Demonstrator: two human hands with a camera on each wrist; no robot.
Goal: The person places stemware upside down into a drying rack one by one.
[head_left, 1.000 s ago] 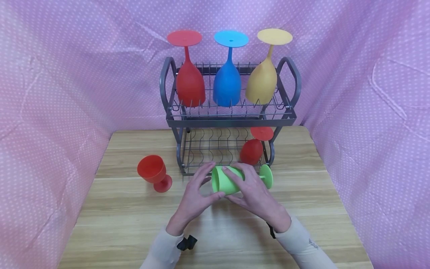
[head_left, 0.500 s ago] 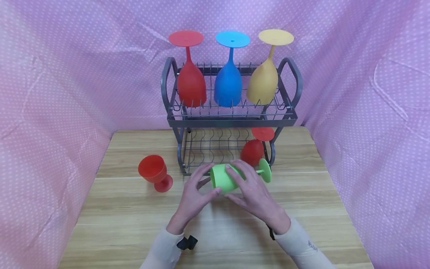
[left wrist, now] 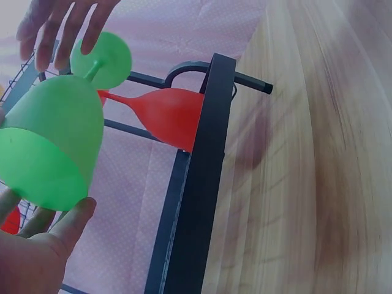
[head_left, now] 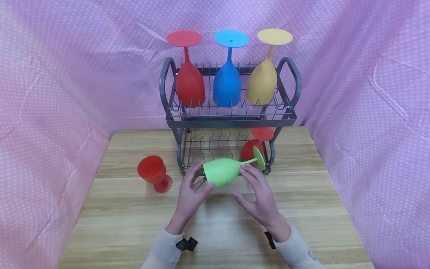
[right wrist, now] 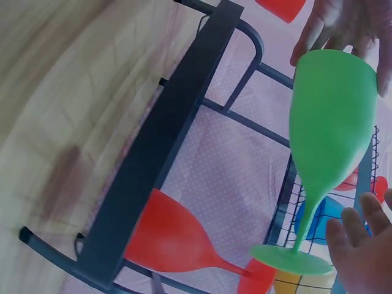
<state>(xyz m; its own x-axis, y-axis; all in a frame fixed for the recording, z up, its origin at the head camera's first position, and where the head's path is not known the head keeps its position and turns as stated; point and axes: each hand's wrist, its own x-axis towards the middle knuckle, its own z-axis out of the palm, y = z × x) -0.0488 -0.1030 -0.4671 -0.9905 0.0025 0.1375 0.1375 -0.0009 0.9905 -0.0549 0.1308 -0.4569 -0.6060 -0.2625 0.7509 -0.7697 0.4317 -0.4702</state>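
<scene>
A green plastic goblet [head_left: 221,172] lies tilted in the air before the rack, its mouth to the left and its foot to the upper right. My left hand [head_left: 191,198] holds it by the rim, thumb at the near side and fingers at the far side; the left wrist view shows the thumb [left wrist: 76,223] at the rim's edge. Beside the stem is my right hand [head_left: 263,203], fingers spread and fairly straight. Its fingertips overlap the base of the bowl in the head view, while its thumb stands apart. In the right wrist view the stem shows bare.
A two-tier dark metal dish rack [head_left: 231,122] stands at the back. Upside-down red [head_left: 190,86], blue [head_left: 227,86] and yellow goblets [head_left: 262,84] fill its top tier. A red goblet [head_left: 250,147] leans on the lower tier's right. A short red cup [head_left: 152,170] stands left.
The green goblet has shifted slightly left and its foot has swung up toward the rack. My right hand has let go of the bowl and slid right toward the stem.
</scene>
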